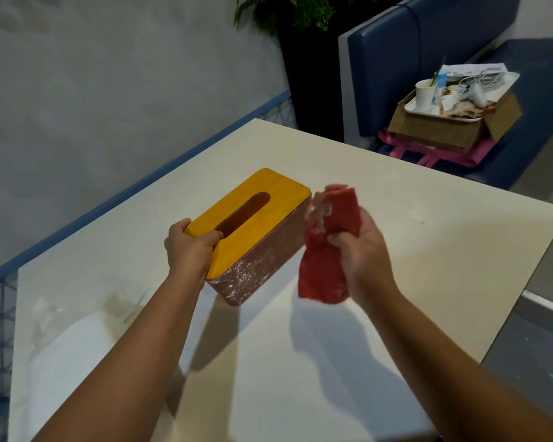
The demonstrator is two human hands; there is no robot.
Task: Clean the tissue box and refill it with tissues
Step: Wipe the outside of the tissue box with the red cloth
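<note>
A tissue box (262,266) with a yellow wooden lid and a dark red body stands on the white table (428,250). White dust speckles its near side. The lid has an oval slot with nothing showing in it. My left hand (189,247) grips the box's near left corner, thumb on the lid by the slot. My right hand (361,250) holds a crumpled red cloth (326,247) just right of the box, above the table. White smears mark the cloth. A pale transparent pack (87,339), apparently tissues, lies at the table's near left.
A blue bench (460,36) stands behind the table's far right. On it a cardboard box (441,129) holds a tray with a cup and clutter. A dark planter (310,74) with a fern stands at the back. The grey wall is to the left.
</note>
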